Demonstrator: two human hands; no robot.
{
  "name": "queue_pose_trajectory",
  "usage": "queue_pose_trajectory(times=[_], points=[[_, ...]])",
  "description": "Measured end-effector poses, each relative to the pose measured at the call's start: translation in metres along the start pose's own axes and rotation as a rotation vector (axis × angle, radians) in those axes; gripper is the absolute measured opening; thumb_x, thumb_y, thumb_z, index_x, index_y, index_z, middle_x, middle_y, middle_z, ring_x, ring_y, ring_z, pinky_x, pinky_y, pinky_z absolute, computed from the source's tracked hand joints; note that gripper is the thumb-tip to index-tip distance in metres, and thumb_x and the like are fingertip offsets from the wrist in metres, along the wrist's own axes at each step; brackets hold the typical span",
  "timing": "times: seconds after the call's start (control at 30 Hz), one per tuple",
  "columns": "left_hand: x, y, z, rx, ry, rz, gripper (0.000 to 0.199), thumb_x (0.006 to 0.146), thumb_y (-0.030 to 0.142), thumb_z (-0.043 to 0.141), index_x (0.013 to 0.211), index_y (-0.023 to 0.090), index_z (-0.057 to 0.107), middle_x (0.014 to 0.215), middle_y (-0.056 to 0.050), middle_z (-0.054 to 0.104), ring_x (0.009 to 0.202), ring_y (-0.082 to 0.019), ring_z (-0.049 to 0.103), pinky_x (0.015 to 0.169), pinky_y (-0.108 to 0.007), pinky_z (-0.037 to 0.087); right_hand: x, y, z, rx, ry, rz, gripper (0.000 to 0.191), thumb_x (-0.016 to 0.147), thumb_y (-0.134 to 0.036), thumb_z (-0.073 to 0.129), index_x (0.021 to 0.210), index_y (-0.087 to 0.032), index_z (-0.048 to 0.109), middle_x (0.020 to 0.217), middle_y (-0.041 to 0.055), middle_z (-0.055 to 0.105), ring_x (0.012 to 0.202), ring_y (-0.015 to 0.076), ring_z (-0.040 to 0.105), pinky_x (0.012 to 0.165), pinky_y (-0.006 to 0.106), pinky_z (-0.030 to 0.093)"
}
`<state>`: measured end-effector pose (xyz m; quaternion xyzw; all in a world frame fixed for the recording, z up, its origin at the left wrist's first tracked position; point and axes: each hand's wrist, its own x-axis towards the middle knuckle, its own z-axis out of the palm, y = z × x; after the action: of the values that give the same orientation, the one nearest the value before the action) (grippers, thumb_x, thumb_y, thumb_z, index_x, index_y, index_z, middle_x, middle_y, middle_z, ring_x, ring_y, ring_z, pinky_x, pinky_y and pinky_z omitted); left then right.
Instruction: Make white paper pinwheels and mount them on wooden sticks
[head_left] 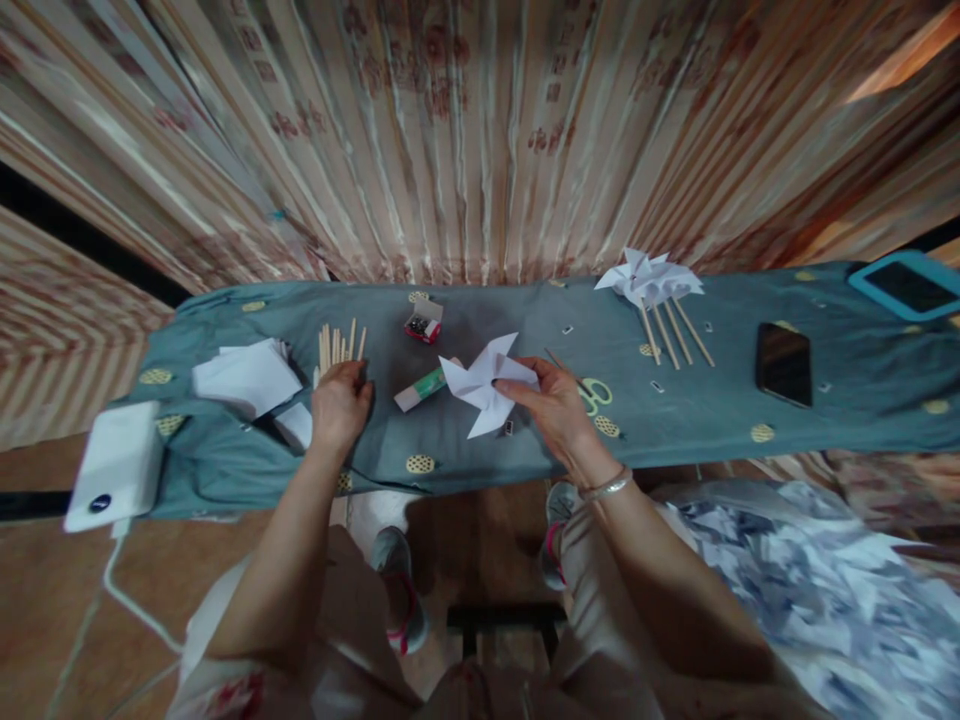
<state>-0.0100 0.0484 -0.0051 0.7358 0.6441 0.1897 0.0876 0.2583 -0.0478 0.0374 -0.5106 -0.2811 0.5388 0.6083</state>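
Observation:
My right hand (551, 400) pinches a white paper pinwheel (480, 388) near its centre and holds it over the middle of the table. The fingers of my left hand (341, 405) are curled closed over the near ends of a row of light wooden sticks (337, 345); how many it grips is hidden. Under the pinwheel's left side lies a white and green oblong pack (420, 388), partly covered. Behind it stands a small open red box (424, 322) with tiny dark pieces inside. Scissors with pale green handles (596, 396) lie beyond my right hand.
White paper sheets (251, 378) are piled at left, near a white power bank (114, 465) with a cable. Several finished pinwheels on sticks (651, 280) lie at right, then a dark phone (784, 363) and a blue-framed device (907, 287). Heaped paper pieces (817, 590) sit below right.

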Motion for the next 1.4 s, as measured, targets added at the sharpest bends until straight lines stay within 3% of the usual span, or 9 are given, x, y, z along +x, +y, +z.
queue_pose_trajectory(times=[0.13,0.4,0.6,0.73,0.9,1.03,1.17,1.27,1.4], points=[[0.004,-0.003,0.003,0.067,0.005,-0.01,0.042,0.082,0.024,0.052,0.118,0.01,0.067,0.123,-0.018,0.067,0.108,-0.031,0.066,0.097,-0.039,0.05,0.0,0.0,-0.001,-0.006,-0.019,-0.008,0.038,0.052,-0.03,0.089,0.082,-0.019,0.069,0.072,-0.0033,0.068,0.063,0.0113,0.059,0.06,0.025,0.048],[0.012,0.002,-0.001,0.047,-0.023,-0.106,0.036,0.079,0.023,0.054,0.109,0.012,0.071,0.105,-0.014,0.074,0.1,-0.03,0.069,0.09,-0.037,0.051,-0.002,-0.001,-0.007,-0.008,-0.03,-0.021,0.039,0.053,-0.031,0.09,0.084,-0.02,0.07,0.074,-0.0032,0.07,0.064,0.012,0.06,0.065,0.027,0.049],[-0.006,0.03,-0.017,-0.212,0.084,-0.04,0.032,0.078,0.026,0.054,0.099,0.015,0.076,0.093,-0.009,0.072,0.077,-0.021,0.066,0.076,-0.031,0.051,-0.007,-0.008,-0.013,0.039,-0.027,-0.077,0.035,0.052,-0.032,0.091,0.082,-0.023,0.074,0.078,-0.0036,0.073,0.07,0.0136,0.064,0.073,0.03,0.054],[-0.029,0.061,-0.017,-0.517,0.003,0.056,0.024,0.074,0.03,0.06,0.088,0.018,0.076,0.084,-0.004,0.068,0.071,-0.016,0.063,0.07,-0.026,0.051,-0.011,-0.013,-0.02,0.041,-0.057,-0.075,0.035,0.049,-0.034,0.093,0.079,-0.024,0.076,0.079,-0.0033,0.075,0.07,0.0137,0.065,0.075,0.031,0.055],[-0.068,0.089,0.003,-0.965,-0.135,-0.138,0.025,0.067,0.036,0.071,0.082,0.017,0.073,0.075,-0.002,0.063,0.053,-0.011,0.055,0.047,-0.023,0.041,-0.018,-0.01,-0.028,-0.002,-0.089,-0.033,0.033,0.048,-0.034,0.093,0.075,-0.023,0.077,0.077,-0.0027,0.076,0.068,0.0129,0.065,0.072,0.03,0.054],[-0.117,0.1,0.017,-1.266,-0.229,-0.438,0.037,0.061,0.043,0.081,0.082,0.015,0.071,0.056,0.002,0.057,0.046,-0.008,0.048,0.044,-0.019,0.036,-0.029,-0.003,-0.029,-0.112,-0.147,0.005,0.028,0.054,-0.033,0.09,0.076,-0.021,0.077,0.074,-0.0023,0.074,0.065,0.0119,0.062,0.065,0.026,0.05],[-0.161,0.11,0.027,-1.479,-0.229,-0.708,0.038,0.055,0.04,0.087,0.078,0.014,0.07,0.057,0.001,0.06,0.049,-0.007,0.048,0.043,-0.016,0.031,-0.045,0.004,-0.027,-0.306,-0.265,-0.03,0.02,0.064,-0.033,0.085,0.074,-0.02,0.074,0.07,-0.0028,0.069,0.065,0.0114,0.059,0.062,0.024,0.047],[-0.172,0.117,0.036,-1.573,-0.232,-0.783,0.033,0.052,0.036,0.087,0.07,0.015,0.07,0.052,0.002,0.056,0.046,-0.005,0.042,0.041,-0.016,0.027,-0.055,0.011,-0.028,-0.401,-0.339,-0.033,0.014,0.073,-0.032,0.078,0.076,-0.02,0.073,0.071,-0.0023,0.069,0.067,0.0124,0.061,0.064,0.024,0.049],[-0.17,0.12,0.048,-1.595,-0.226,-0.873,0.028,0.049,0.031,0.087,0.06,0.015,0.066,0.05,0.003,0.055,0.044,-0.005,0.041,0.043,-0.017,0.028,-0.06,0.021,-0.032,-0.513,-0.371,-0.036,0.01,0.08,-0.03,0.073,0.08,-0.02,0.072,0.075,-0.001,0.071,0.07,0.014,0.064,0.067,0.026,0.051]])
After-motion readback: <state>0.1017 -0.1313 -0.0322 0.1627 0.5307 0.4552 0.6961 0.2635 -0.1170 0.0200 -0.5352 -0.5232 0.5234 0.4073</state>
